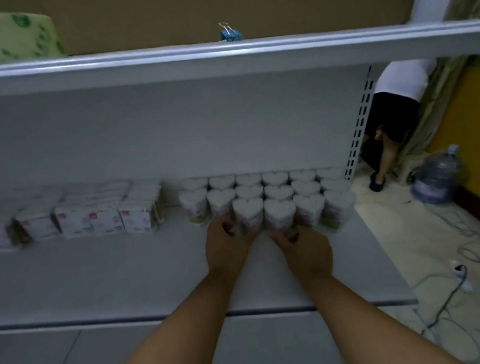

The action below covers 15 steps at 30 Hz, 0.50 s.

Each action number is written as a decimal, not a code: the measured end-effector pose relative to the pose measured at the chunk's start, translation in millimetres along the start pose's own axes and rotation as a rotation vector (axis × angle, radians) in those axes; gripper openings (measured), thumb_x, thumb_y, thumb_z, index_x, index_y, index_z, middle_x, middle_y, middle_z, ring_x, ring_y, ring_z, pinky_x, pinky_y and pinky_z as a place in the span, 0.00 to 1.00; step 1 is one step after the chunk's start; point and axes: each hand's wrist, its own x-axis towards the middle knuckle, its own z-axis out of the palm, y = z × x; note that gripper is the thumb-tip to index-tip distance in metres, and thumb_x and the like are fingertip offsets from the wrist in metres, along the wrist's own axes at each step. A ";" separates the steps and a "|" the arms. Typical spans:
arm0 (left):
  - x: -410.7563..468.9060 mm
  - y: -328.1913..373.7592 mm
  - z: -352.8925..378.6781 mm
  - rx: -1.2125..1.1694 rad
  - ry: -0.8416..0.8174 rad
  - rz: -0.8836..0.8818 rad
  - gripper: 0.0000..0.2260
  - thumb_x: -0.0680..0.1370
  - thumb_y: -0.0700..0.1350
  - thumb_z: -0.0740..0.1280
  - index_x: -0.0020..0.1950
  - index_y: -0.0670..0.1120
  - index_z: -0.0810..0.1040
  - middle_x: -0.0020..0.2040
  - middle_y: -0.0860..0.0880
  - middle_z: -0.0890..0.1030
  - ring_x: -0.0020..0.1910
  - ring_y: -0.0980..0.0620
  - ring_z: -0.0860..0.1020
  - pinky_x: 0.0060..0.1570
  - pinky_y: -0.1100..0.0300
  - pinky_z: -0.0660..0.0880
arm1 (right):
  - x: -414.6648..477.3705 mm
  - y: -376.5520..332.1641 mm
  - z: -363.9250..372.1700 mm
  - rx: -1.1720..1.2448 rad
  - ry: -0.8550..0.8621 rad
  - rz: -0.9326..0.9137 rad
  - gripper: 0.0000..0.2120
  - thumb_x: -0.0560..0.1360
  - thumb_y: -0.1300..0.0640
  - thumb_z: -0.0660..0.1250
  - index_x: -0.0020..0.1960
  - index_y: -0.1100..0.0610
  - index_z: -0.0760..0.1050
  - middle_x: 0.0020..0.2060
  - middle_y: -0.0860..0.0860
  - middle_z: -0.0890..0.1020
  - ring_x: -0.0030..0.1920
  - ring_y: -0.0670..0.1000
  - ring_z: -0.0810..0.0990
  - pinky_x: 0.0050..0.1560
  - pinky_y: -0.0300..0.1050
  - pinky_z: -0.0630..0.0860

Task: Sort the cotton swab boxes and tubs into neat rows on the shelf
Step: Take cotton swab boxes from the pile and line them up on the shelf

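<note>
Both hands work at the near row. The left hand point(226, 242) curls its fingers round the left side of a heart-shaped tub point(249, 213), and the right hand point(302, 249) curls at the foot of the neighbouring tub point(280, 213), though blur hides the exact contact. Behind them the tub block point(276, 178) stands three rows deep at the right end of the shelf point(125, 279); the swab boxes point(91, 218) sit to the left. The tubs look light and stiff, and likely tip if pushed high, so grip low on the side walls.
</note>
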 end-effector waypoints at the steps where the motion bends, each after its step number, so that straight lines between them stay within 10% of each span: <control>1: -0.7 1.0 -2.4 0.000 0.002 -0.005 0.23 0.65 0.57 0.74 0.53 0.46 0.75 0.50 0.48 0.79 0.49 0.51 0.78 0.54 0.52 0.75 | -5.3 0.7 -3.4 0.045 -0.001 -0.023 0.20 0.73 0.40 0.65 0.32 0.54 0.68 0.32 0.51 0.76 0.35 0.50 0.74 0.33 0.43 0.64; 6: -13.1 -6.0 -41.9 0.194 -0.083 0.029 0.12 0.72 0.48 0.71 0.40 0.50 0.68 0.39 0.52 0.73 0.41 0.50 0.73 0.38 0.62 0.64 | -41.2 -11.2 -20.6 -0.282 -0.019 -0.256 0.17 0.79 0.47 0.58 0.32 0.49 0.67 0.32 0.47 0.73 0.36 0.49 0.73 0.35 0.43 0.62; 10: 2.0 -13.7 -155.0 0.608 -0.409 0.174 0.21 0.76 0.57 0.64 0.66 0.51 0.69 0.65 0.50 0.71 0.64 0.50 0.70 0.58 0.62 0.66 | -60.2 -91.7 -3.2 -0.547 -0.198 -0.540 0.20 0.79 0.45 0.54 0.30 0.50 0.62 0.32 0.48 0.72 0.36 0.50 0.73 0.32 0.46 0.59; 13: 15.9 -14.3 -275.6 0.934 -0.425 0.193 0.30 0.77 0.62 0.60 0.75 0.53 0.58 0.77 0.50 0.56 0.75 0.49 0.58 0.71 0.54 0.56 | -72.7 -175.6 39.7 -0.666 -0.347 -0.674 0.16 0.78 0.43 0.55 0.53 0.51 0.76 0.53 0.52 0.79 0.54 0.55 0.77 0.43 0.44 0.68; 15: 19.9 -17.2 -354.4 1.135 -0.371 0.171 0.31 0.77 0.63 0.57 0.76 0.51 0.55 0.78 0.50 0.53 0.76 0.49 0.53 0.73 0.51 0.49 | -86.0 -231.7 74.6 -0.688 -0.448 -0.666 0.24 0.77 0.41 0.57 0.70 0.51 0.66 0.68 0.53 0.70 0.67 0.56 0.69 0.61 0.47 0.69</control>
